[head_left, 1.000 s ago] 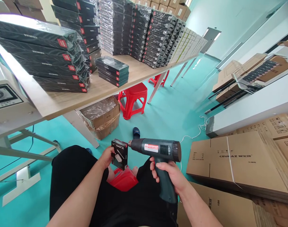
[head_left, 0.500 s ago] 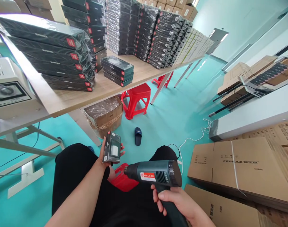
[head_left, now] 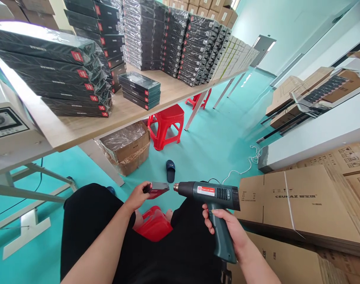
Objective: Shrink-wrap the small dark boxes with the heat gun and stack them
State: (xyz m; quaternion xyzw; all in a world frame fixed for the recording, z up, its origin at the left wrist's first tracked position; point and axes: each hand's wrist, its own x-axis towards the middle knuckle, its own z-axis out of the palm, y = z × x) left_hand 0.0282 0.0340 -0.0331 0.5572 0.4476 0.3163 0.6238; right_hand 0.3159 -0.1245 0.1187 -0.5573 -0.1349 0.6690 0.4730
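Observation:
My left hand [head_left: 138,197] grips one end of a small dark box [head_left: 158,189] with a red side, tilted so that a narrow side faces me. Wrapped round the handle of a dark green heat gun [head_left: 208,194] is my right hand [head_left: 223,221]. The gun's metal nozzle points left at the box's free end, a short gap away. Both are held above my lap, over a red plastic stool [head_left: 156,227]. On the wooden table [head_left: 88,128] ahead sits a short stack of similar small boxes [head_left: 140,90].
Film-wrapped black boxes [head_left: 55,79] and taller stacks line the table. A beige machine [head_left: 11,118] stands at left. Below are an open carton [head_left: 126,150], another red stool [head_left: 166,122] and a slipper [head_left: 170,170]. Flat cartons [head_left: 310,201] are piled at right, near a white cable [head_left: 242,171].
The box has turned from its broad face to a narrow side and moved right. The heat gun has risen and shifted right, its nozzle now level with the box.

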